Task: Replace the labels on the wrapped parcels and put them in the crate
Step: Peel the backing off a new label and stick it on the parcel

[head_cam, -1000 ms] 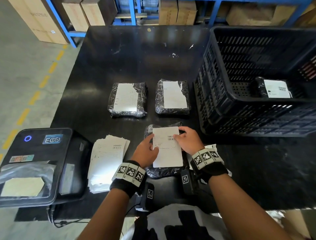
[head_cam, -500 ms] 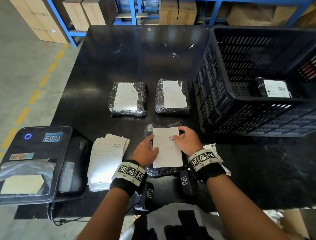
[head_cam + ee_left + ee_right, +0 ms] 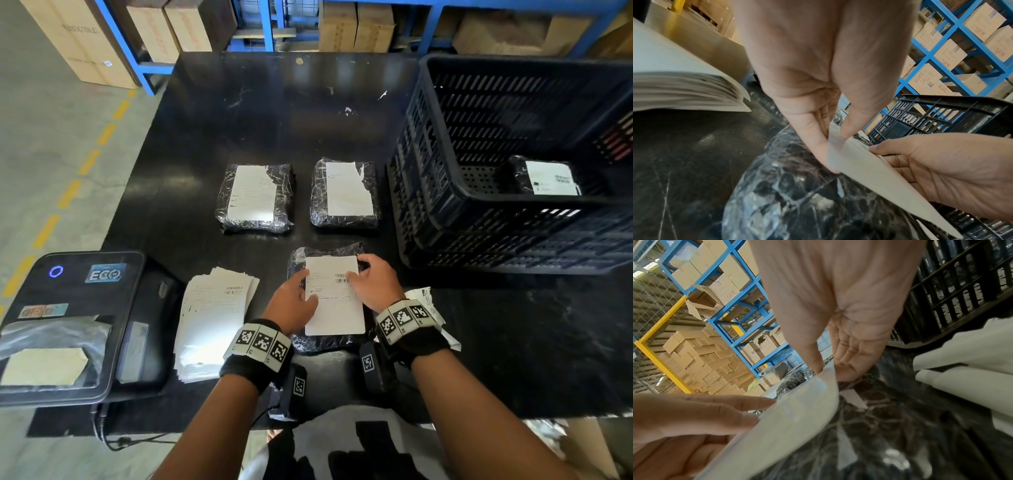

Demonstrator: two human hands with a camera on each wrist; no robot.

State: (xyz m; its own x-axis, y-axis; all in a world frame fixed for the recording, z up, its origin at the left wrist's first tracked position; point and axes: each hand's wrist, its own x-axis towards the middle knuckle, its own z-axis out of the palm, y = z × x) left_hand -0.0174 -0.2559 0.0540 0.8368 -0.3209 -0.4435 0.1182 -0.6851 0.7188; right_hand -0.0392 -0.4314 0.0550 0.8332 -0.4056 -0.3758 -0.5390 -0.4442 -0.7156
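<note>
A parcel [image 3: 327, 342] in black wrap under clear film lies at the table's near edge. Just above it is a white printed label [image 3: 334, 308], held by both hands. My left hand [image 3: 308, 286] pinches the label's left edge between thumb and forefinger [image 3: 830, 139]. My right hand [image 3: 358, 270] pinches the right edge [image 3: 828, 369]. In the wrist views the label [image 3: 869, 167] stands tilted, raised off the wrap [image 3: 879, 434]. Two more labelled parcels [image 3: 257, 198] [image 3: 346, 193] lie farther back. The black crate [image 3: 479, 222] stands at right with one labelled parcel [image 3: 551, 178] inside.
A stack of loose labels [image 3: 212, 318] lies left of my hands, beside a black label printer [image 3: 68, 325] at the table's left corner. Crumpled white paper [image 3: 424, 298] lies under my right wrist. Blue racks with cardboard boxes [image 3: 356, 31] stand behind the table.
</note>
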